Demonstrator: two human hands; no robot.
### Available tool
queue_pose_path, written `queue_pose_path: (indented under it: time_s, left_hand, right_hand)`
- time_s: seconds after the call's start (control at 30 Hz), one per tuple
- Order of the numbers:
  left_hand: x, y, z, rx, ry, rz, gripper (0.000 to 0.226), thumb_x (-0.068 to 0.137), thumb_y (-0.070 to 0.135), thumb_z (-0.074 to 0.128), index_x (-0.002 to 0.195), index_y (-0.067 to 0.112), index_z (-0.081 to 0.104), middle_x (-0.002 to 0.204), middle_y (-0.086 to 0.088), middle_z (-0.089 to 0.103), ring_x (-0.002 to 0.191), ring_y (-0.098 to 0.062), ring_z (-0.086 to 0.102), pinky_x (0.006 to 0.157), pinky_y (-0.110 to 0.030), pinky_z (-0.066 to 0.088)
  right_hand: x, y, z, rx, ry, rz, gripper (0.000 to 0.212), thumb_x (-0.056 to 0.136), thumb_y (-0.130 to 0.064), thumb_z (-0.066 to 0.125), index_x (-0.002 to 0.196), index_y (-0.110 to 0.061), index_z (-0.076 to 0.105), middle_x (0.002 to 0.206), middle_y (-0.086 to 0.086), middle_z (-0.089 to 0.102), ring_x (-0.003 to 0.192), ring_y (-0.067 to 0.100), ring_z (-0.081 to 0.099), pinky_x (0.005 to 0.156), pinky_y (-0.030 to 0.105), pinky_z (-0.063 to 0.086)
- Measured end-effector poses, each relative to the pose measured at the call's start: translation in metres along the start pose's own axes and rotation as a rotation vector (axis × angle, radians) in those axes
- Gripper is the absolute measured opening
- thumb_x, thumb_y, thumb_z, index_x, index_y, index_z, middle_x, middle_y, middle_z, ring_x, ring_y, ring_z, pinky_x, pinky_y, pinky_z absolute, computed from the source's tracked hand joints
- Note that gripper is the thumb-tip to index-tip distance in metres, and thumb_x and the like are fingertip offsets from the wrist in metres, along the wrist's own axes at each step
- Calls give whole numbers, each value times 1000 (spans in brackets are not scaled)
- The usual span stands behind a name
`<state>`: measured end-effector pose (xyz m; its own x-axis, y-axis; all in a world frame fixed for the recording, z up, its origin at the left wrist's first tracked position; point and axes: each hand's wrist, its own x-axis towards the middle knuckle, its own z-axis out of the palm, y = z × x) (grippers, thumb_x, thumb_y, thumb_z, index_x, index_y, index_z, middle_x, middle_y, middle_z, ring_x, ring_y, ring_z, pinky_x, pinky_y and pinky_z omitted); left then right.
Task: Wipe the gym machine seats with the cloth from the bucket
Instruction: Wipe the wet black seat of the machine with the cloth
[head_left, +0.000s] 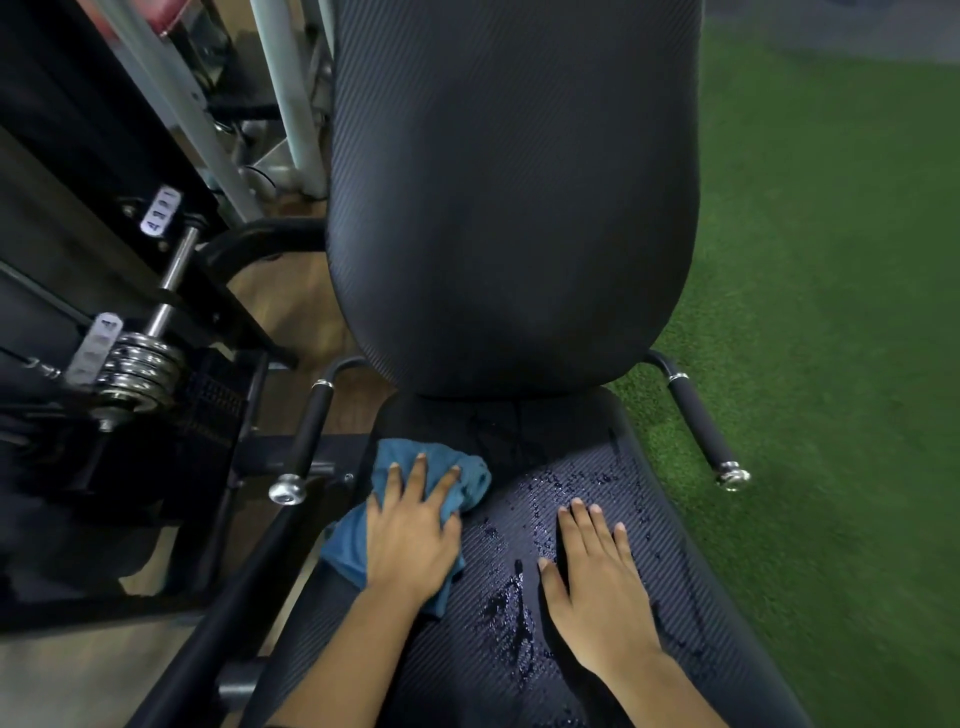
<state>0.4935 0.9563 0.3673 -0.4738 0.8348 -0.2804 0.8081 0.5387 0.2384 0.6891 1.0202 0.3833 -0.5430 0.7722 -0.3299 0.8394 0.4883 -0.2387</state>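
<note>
Right hand: the right hand (597, 582) lies flat on the seat, palm down, fingers straight and slightly spread, thumb out to the side; it holds nothing.
Left hand: the left hand (413, 530) lies palm down on the cloth, fingers spread and nearly straight, pressing it to the seat rather than gripping it.
Cloth: the blue cloth (470, 480) is soft, terry-like and bunched into folds. It lies on the left rear part of the seat, with one corner hanging over the seat's left edge.
Seat: the seat (685, 582) is a black pad with fine diagonal ribbing and rounded edges. Wet patches and droplets glisten down its middle, between the hands.
Backrest: the backrest (514, 208) has the same ribbed black covering, is tall and ends in a rounded lower edge.
Handles: the left handle (309, 431) and right handle (698, 415) are black foam grips with chrome end caps.
Weights: the chrome plates (137, 371) are stacked on a steel rod.
Writing: a white tag (161, 210) bears digits too blurred to read.
Floor: green turf (831, 312) lies to the right.
</note>
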Motion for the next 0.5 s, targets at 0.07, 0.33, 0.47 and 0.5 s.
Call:
queue_pose_path:
  time_s: [0.07,0.33,0.47,0.5]
  left_hand:
    - [-12,-4,2,-1,-13,132,65,80,49,16,142,41,34,154,1,26,143,-29,20,110,-49,23]
    - [-2,-22,1,-25,62,-77,58,81,39,35,137,30,48,148,-7,39,136,-36,34,101,-54,36]
    - [-37,-17,7,-36,18,168,58,82,41,30,139,38,41,151,1,33,140,-29,27,106,-52,31]
    - [-46,-27,6,-60,8,181,59,82,42,28,140,39,40,152,4,30,142,-27,24,107,-51,30]
  right_hand:
    - [0,0,-2,3,13,0,85,79,-56,-8,152,-16,11,159,-1,4,146,14,-4,111,31,-16]
    - [-2,-4,-7,13,37,-14,62,99,-47,15,152,-17,9,159,-1,0,143,11,-11,111,30,-19]
    - [-7,-7,1,26,59,-39,80,82,-54,-4,151,-17,13,159,-1,5,138,7,-13,110,28,-21]
    - [-9,-7,2,21,54,-42,81,82,-54,-6,151,-17,12,159,-2,3,138,7,-15,110,28,-21]
